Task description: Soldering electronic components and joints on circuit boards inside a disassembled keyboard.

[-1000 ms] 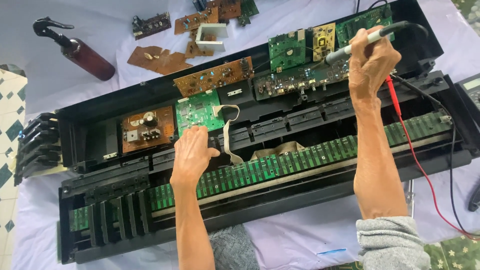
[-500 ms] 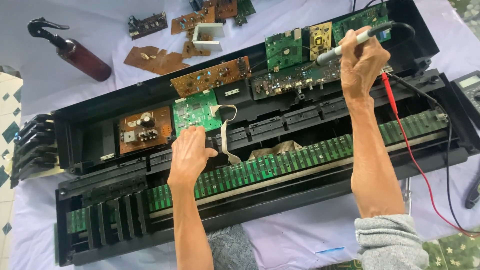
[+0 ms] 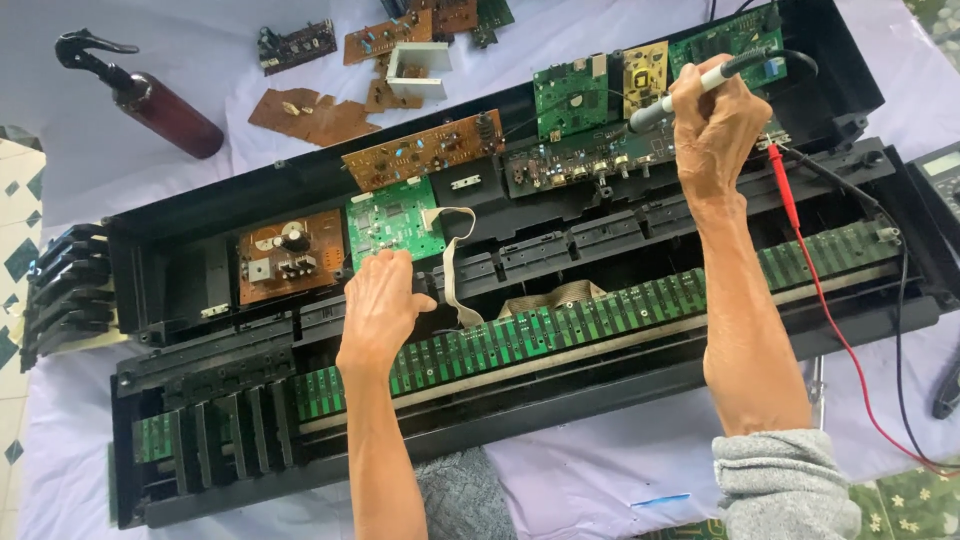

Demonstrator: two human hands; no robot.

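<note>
A long black keyboard chassis [image 3: 600, 400] lies open across a white cloth, with green key-contact strips [image 3: 600, 310] along its front. My left hand [image 3: 380, 305] rests palm down on the black middle rail, just below a green circuit board [image 3: 392, 222] and beside a grey ribbon cable [image 3: 455, 260]. My right hand [image 3: 718, 130] grips a white and black probe tool [image 3: 690, 85], its tip pointing left at the dark board [image 3: 580, 165] along the back wall. A red test lead [image 3: 800, 250] hangs down beside that forearm.
A brown spray bottle [image 3: 150, 100] lies at the back left. Loose brown circuit boards [image 3: 320, 115] and a white plastic part [image 3: 418, 70] lie behind the chassis. A multimeter [image 3: 940, 180] sits at the right edge, pliers [image 3: 945, 385] below it. Removed black keys [image 3: 65, 295] stick out left.
The view has shifted slightly, so the chassis sits a little lower and more to the left. My right hand keeps the probe at the rear boards; my left hand has stayed on the rail.
</note>
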